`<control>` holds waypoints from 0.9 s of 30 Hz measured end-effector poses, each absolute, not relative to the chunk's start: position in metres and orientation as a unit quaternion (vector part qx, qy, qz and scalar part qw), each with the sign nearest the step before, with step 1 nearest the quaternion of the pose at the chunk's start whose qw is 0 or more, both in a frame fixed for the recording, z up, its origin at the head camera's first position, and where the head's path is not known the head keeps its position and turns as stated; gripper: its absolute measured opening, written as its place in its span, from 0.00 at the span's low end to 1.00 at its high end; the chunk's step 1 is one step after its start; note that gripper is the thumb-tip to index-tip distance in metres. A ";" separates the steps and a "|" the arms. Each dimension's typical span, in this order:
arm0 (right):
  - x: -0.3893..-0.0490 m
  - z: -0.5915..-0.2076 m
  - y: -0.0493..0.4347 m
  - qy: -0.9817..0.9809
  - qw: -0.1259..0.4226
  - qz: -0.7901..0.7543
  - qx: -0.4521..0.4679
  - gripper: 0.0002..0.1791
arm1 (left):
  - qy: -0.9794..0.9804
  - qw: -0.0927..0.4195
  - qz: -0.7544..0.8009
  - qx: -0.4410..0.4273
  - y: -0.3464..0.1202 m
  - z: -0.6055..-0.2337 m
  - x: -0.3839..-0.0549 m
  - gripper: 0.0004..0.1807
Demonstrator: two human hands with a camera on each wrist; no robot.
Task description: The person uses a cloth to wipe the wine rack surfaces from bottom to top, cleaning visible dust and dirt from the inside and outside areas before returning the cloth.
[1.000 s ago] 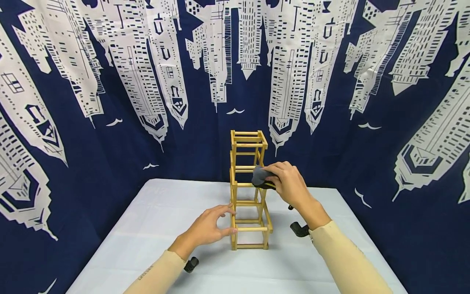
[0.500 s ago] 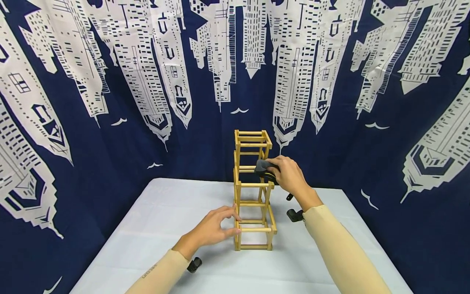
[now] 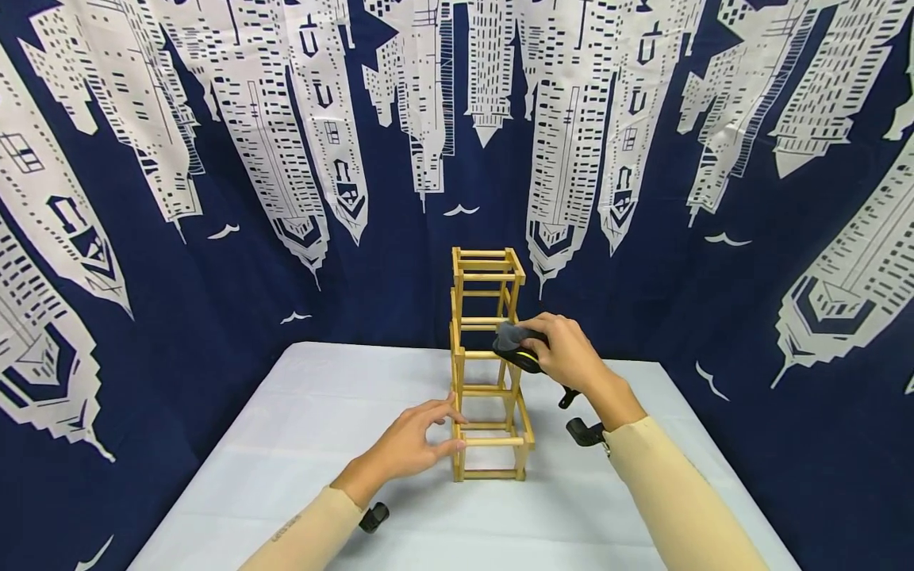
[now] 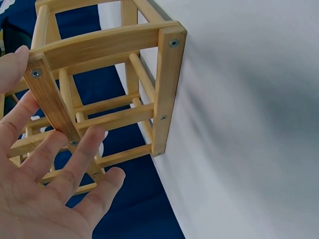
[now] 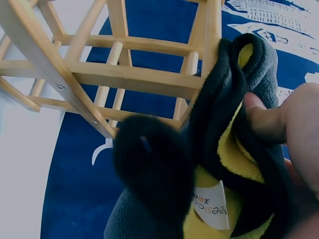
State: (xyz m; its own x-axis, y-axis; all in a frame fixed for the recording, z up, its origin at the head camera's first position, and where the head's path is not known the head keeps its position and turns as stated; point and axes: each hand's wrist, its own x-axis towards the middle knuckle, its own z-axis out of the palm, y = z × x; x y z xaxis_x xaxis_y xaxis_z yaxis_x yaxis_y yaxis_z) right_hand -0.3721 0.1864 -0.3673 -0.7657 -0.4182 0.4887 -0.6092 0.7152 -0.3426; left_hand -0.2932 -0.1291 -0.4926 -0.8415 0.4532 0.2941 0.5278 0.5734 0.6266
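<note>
A tiered light-wood rack (image 3: 493, 442) stands upright on the table. My left hand (image 3: 400, 444) is at its lower left front corner. In the left wrist view the fingers (image 4: 82, 157) are spread and nearly straight beside a screwed post, with the thumb at the post's upper end. My right hand (image 3: 571, 353) pinches a bunched grey-and-yellow cleaning cloth (image 3: 508, 337) at the right side of the rack's middle tier. In the right wrist view a white label (image 5: 212, 204) shows on the cloth's yellow side, and folds hide part of the fingers.
A white cover (image 3: 343, 388) lies over the table. Behind it hangs a navy curtain (image 3: 400, 277) printed with white buildings, close to the table's back edge. Black camera mounts show at the left wrist (image 3: 374, 517) and right wrist (image 3: 585, 432).
My right hand has shifted the cloth a little backward along the rack's right side, then forward again. The left hand stays at the lower corner; the view has swayed slightly.
</note>
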 end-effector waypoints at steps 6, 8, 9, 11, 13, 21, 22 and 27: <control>-0.368 -0.369 0.182 -0.906 0.205 0.247 0.277 0.16 | -0.884 0.056 -0.360 -0.292 -0.133 -0.492 -0.295 0.14; -0.367 -0.370 0.181 -0.906 0.210 0.242 0.276 0.16 | -0.883 0.053 -0.359 -0.298 -0.134 -0.493 -0.295 0.12; -0.366 -0.370 0.180 -0.905 0.215 0.240 0.277 0.16 | -0.883 0.052 -0.358 -0.301 -0.134 -0.493 -0.295 0.11; -0.364 -0.370 0.176 -0.899 0.233 0.235 0.288 0.16 | -0.882 0.051 -0.355 -0.305 -0.136 -0.494 -0.296 0.09; -0.361 -0.370 0.170 -0.888 0.258 0.231 0.303 0.17 | -0.882 0.051 -0.351 -0.310 -0.137 -0.495 -0.296 0.08; -0.360 -0.365 0.119 -0.854 0.298 0.199 0.377 0.18 | -0.881 0.053 -0.337 -0.328 -0.141 -0.497 -0.300 0.07; -0.362 -0.366 0.112 -0.858 0.293 0.189 0.377 0.18 | -0.880 0.052 -0.338 -0.330 -0.140 -0.497 -0.300 0.07; -0.380 -0.366 0.094 -0.887 0.268 0.152 0.345 0.17 | -0.872 0.045 -0.347 -0.342 -0.139 -0.497 -0.301 0.07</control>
